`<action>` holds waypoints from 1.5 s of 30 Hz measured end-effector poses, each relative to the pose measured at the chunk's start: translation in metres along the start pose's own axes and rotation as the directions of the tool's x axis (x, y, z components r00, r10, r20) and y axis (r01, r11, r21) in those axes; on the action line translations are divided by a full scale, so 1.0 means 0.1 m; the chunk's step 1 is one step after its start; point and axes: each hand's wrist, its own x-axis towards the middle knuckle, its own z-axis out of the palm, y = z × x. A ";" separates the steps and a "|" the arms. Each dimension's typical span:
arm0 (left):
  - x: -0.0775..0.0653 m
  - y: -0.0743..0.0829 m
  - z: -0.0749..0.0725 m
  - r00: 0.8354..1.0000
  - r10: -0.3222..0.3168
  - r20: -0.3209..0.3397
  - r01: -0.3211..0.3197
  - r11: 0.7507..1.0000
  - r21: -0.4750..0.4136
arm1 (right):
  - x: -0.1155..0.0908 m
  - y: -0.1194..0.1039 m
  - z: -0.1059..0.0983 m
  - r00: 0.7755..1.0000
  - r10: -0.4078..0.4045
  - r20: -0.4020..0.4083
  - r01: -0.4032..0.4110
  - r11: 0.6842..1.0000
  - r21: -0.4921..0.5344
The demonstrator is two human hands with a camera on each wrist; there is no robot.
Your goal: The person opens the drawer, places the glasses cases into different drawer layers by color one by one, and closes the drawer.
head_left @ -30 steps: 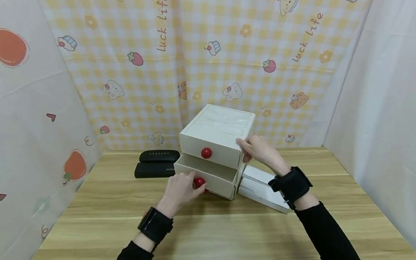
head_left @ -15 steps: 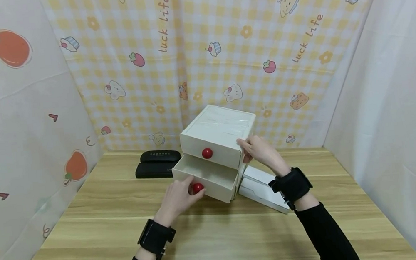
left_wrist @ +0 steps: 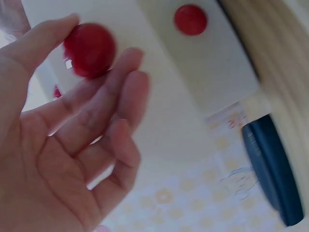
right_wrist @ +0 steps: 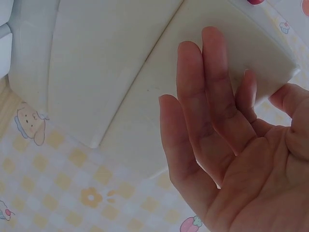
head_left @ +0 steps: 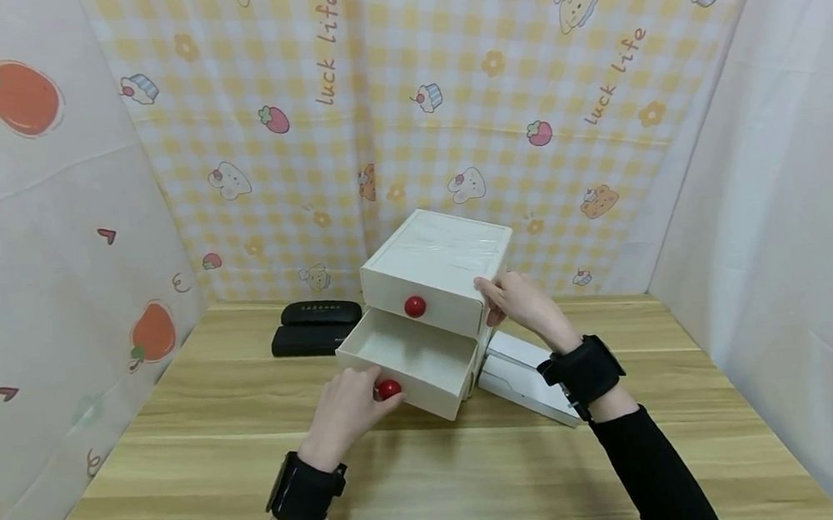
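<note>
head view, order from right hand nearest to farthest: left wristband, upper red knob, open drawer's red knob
1. Upper red knob: closed drawer, left of the right hand
2. Open drawer's red knob: lower, in the left hand
3. Left wristband: farthest left

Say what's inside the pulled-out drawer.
In the head view, the exposed part of the drawer shows only its bare, pale interior; no item visible there. Its rear is covered by the upper drawer, so anything further back can't be seen.
</note>
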 end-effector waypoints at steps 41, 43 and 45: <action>-0.11 -0.13 -0.68 0.986 -0.042 0.159 0.060 0.992 -0.112 | 0.00 0.01 0.00 1.000 0.014 -0.003 -0.014 1.000 0.013; -0.05 -0.25 -0.69 0.996 0.005 0.084 0.005 0.993 -0.116 | 0.00 0.00 0.00 1.000 0.021 -0.005 -0.021 1.000 0.022; 0.02 -0.36 -0.68 1.000 0.025 0.006 -0.025 0.993 -0.116 | 0.00 0.00 0.00 1.000 0.017 -0.006 -0.017 1.000 0.023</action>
